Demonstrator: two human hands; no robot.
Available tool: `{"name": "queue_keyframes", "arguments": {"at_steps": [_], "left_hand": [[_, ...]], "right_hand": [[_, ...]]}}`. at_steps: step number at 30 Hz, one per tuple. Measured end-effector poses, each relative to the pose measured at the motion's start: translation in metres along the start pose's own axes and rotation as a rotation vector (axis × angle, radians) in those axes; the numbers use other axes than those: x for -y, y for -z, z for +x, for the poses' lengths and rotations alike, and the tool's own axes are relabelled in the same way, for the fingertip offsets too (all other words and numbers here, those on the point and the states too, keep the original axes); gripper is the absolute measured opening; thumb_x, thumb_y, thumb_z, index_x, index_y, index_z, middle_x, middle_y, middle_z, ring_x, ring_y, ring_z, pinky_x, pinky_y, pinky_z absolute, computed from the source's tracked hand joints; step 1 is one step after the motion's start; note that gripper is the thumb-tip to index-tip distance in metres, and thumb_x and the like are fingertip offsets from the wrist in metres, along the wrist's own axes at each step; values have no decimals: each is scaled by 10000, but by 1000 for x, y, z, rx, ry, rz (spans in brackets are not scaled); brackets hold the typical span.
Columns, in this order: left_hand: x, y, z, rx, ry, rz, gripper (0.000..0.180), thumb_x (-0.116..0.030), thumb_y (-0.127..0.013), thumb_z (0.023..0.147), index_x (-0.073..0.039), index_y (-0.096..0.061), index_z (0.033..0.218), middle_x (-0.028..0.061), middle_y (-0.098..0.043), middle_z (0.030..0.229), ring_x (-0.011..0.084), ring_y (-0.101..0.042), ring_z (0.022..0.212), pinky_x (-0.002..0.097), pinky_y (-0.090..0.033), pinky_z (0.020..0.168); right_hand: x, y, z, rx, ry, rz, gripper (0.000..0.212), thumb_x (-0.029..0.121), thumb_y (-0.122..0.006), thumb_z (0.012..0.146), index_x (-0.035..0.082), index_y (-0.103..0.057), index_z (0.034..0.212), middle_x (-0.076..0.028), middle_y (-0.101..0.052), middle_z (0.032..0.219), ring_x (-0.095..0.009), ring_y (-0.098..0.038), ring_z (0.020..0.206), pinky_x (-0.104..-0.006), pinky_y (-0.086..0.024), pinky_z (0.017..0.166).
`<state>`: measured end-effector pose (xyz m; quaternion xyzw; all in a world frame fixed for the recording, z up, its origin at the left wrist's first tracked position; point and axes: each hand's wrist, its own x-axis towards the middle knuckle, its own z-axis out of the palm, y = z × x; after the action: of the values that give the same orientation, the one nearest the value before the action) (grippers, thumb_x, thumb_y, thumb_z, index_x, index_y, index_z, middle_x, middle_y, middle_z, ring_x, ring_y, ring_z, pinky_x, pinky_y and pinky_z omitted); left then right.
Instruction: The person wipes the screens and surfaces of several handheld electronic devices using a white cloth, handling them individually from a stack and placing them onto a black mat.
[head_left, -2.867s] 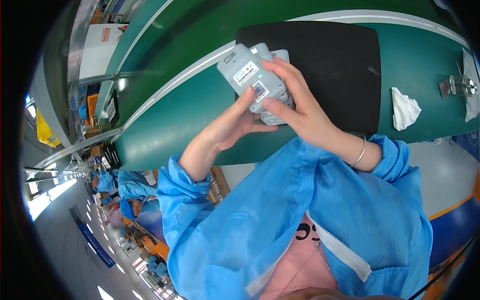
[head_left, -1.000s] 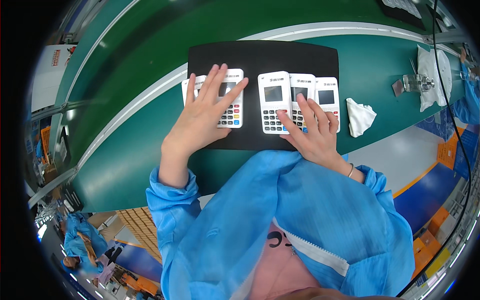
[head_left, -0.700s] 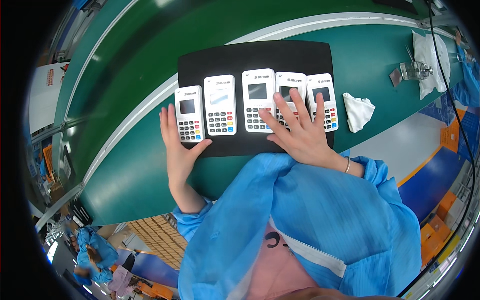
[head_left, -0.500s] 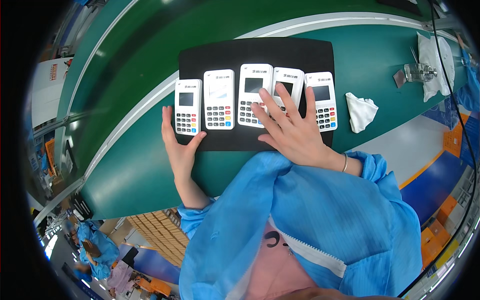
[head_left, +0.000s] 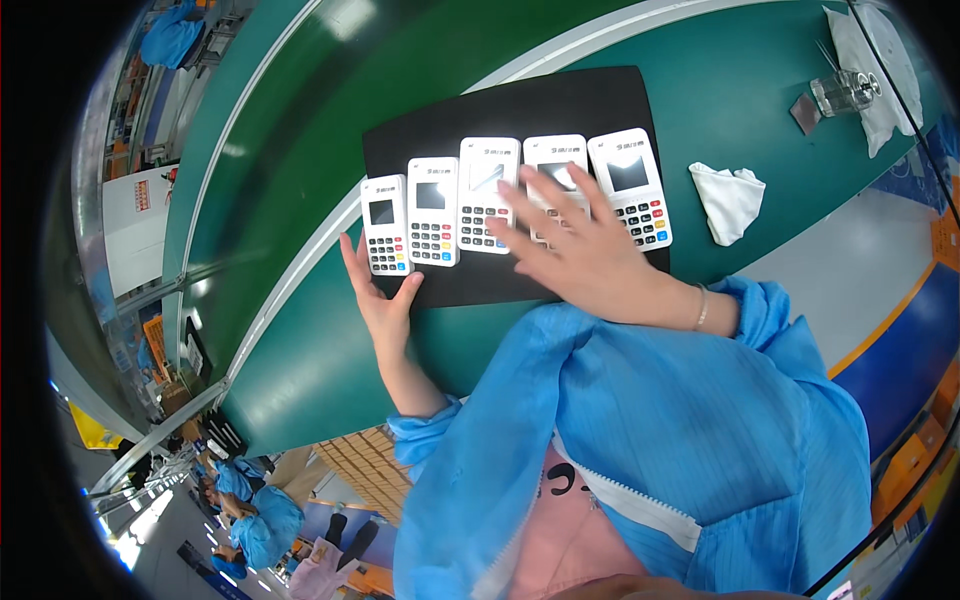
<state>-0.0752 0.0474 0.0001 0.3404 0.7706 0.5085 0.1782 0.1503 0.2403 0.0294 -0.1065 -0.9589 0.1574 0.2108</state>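
Several white card payment terminals with keypads and small screens stand side by side in a row on a black mat [head_left: 470, 288]. My left hand [head_left: 385, 310] is at the lower end of the leftmost terminal [head_left: 384, 225], fingers along its left edge and thumb by its lower right corner; the hand is open. Over the right half of the row, my right hand [head_left: 590, 260] is spread open and slightly blurred. It partly covers the keypad of the second terminal from the right [head_left: 556, 150] and reaches toward the middle terminal [head_left: 489, 200]. The rightmost terminal [head_left: 630, 180] lies beside its fingers.
A folded white cloth [head_left: 728, 200] lies on the green table [head_left: 690, 130] right of the mat. Farther right are a clear glass jar [head_left: 842, 93], a small brown square piece [head_left: 805, 113] and a white plastic bag [head_left: 880, 70]. People in blue work at lower left.
The terminals now stand closer together, with narrower gaps at left and right of the middle. My right hand has shifted slightly across them. The whole view has tilted a little.
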Motion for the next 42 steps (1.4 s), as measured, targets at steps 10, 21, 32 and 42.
{"name": "queue_keyframes", "arguments": {"at_steps": [10,21,32,42], "left_hand": [[-5,-10,7,-46,-133,168,585,-289,-582,950,-33,-404,1445,159,-517,1352,274,-465,1266,406,-320,1095],[-12,12,-59,44,-96,711,534,-158,-835,699,-131,-642,1197,136,-462,1329,356,-405,1298,480,-341,1098],[67,103,46,-394,139,778,666,-467,-775,773,-183,-552,1332,204,-361,1450,404,-289,1389,490,-336,1100],[148,165,165,-478,-47,951,660,-570,-705,799,-121,-607,1273,231,-553,1247,373,-480,1203,483,-364,1029]], "right_hand": [[-57,38,-70,-51,-376,-342,429,36,-607,775,-29,-612,1199,-74,-591,953,-222,-576,846,-358,-434,727],[1,-31,12,180,-211,221,551,19,-599,846,-73,-448,1368,-151,-516,1079,-292,-569,929,-398,-464,790],[34,-84,56,230,163,612,450,38,-639,846,32,-542,1285,-152,-492,1367,-336,-529,1180,-417,-462,977],[44,-104,56,25,189,655,271,65,-609,876,48,-594,1146,-131,-557,1233,-321,-578,1099,-413,-491,950]]}}
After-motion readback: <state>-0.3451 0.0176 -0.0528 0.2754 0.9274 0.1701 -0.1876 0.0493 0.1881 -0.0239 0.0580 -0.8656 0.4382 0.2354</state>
